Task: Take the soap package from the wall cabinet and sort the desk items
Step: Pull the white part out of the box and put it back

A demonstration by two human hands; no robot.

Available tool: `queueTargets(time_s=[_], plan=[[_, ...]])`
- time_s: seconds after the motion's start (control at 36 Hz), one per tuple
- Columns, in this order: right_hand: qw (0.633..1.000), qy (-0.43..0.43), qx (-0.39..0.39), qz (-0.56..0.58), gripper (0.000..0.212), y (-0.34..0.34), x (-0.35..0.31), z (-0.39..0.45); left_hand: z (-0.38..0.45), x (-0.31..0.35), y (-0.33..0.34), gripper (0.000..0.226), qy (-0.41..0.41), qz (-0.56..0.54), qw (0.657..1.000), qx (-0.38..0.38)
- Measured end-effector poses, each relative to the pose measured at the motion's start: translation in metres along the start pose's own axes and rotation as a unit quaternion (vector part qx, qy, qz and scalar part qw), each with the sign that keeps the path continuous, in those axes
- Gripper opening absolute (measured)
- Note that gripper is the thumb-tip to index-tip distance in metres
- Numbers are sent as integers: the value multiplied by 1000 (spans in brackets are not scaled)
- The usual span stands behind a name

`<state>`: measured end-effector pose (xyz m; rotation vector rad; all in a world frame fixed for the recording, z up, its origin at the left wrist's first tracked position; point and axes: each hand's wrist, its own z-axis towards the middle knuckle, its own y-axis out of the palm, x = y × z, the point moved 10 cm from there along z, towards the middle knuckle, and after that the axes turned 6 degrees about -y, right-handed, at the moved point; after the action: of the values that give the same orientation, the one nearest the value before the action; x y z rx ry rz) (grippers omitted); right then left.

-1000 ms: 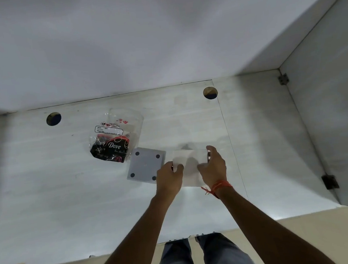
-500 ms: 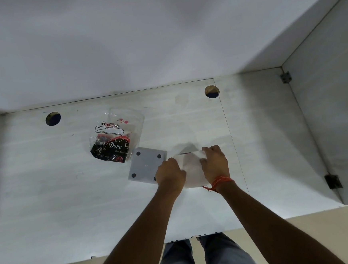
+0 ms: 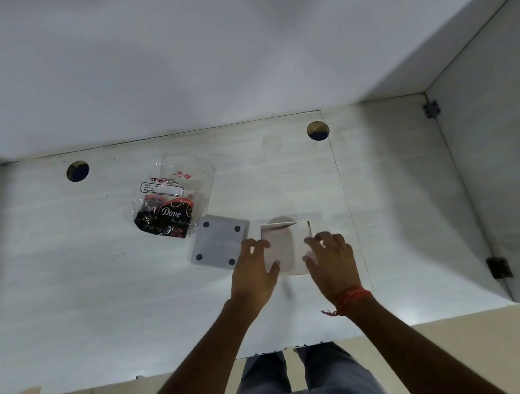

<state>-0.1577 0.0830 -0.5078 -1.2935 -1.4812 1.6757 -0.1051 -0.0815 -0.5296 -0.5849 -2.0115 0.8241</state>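
Note:
A Dove soap package (image 3: 164, 218), dark with red print inside a clear plastic bag, lies on the white desk (image 3: 73, 289) left of centre. Just right of it sits a white square pad (image 3: 220, 245) with four dark dots. A small white box (image 3: 287, 246) rests on the desk beside the pad. My left hand (image 3: 253, 270) is at the box's left edge with the thumb on its lower corner. My right hand (image 3: 332, 262), slightly blurred, has its fingertips on the box's right edge. Both hands' fingers are spread along the box sides.
Two round cable holes (image 3: 77, 170) (image 3: 318, 130) sit near the back edge of the desk. A white wall rises behind. A side panel (image 3: 500, 178) with dark hinges closes the right. My legs show below the desk's front edge.
Both hands have slid back toward me and their fingers have spread, uncovering most of the white box. The box, pad and soap package stay where they were.

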Motion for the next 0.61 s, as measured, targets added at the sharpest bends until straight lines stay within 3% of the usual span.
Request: queueTargets(time_s=[0.08,0.25,0.47,0.61], plan=[[996,-15,-47,-68,27,15,-5,-6,-1,1,15,39,7,58,998,-36],[992,-20,-57,-107,26,26,-11,3,1,0,27,40,-23,126,990,-60],[981,-29,-104,-158,21,42,-12,8,5,4,30,44,-32,158,985,-57],[977,-58,-90,-182,11,22,-30,9,11,5,31,53,-37,168,983,-64]])
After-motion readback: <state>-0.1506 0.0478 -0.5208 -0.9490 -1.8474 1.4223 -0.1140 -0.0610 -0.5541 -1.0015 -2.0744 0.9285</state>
